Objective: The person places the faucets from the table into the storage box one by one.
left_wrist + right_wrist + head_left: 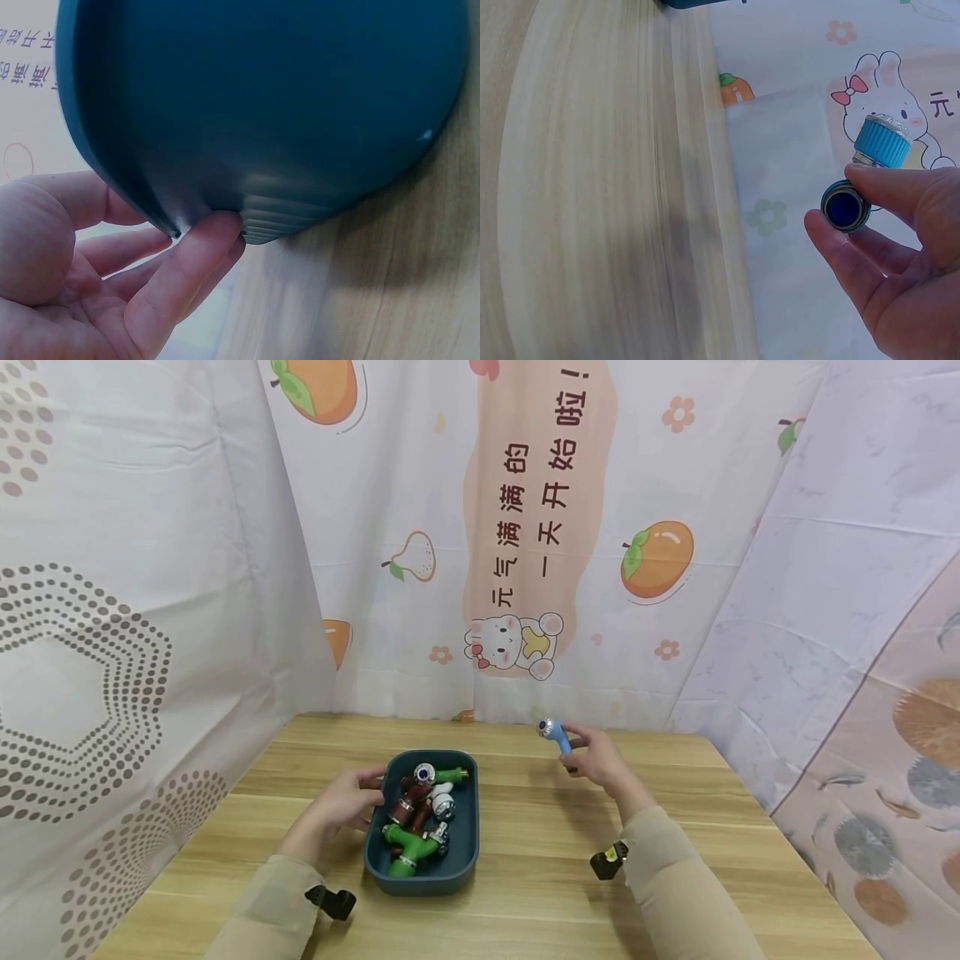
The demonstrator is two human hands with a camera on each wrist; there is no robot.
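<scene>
My right hand (596, 758) pinches a light-blue pipe-shaped piece (562, 739) above the back right of the table. In the right wrist view the piece's ribbed blue head (881, 146) has a silvery end, and its round open stem end (845, 209) faces the camera between thumb and fingers. At the left side of a dark teal bin (471, 852), my left hand (341, 802) rests its fingertips (217, 229) against the ridged outer wall. Inside the bin lie a green branched piece (412, 850) with silvery ends, brown pieces (401, 812) and a white one (442, 806).
The wooden table (540, 893) reaches back to a printed curtain (420, 643), with more cloth hanging at the left and right. Each forearm wears a black wrist camera, one on the left sleeve (332, 902) and one on the right sleeve (609, 862).
</scene>
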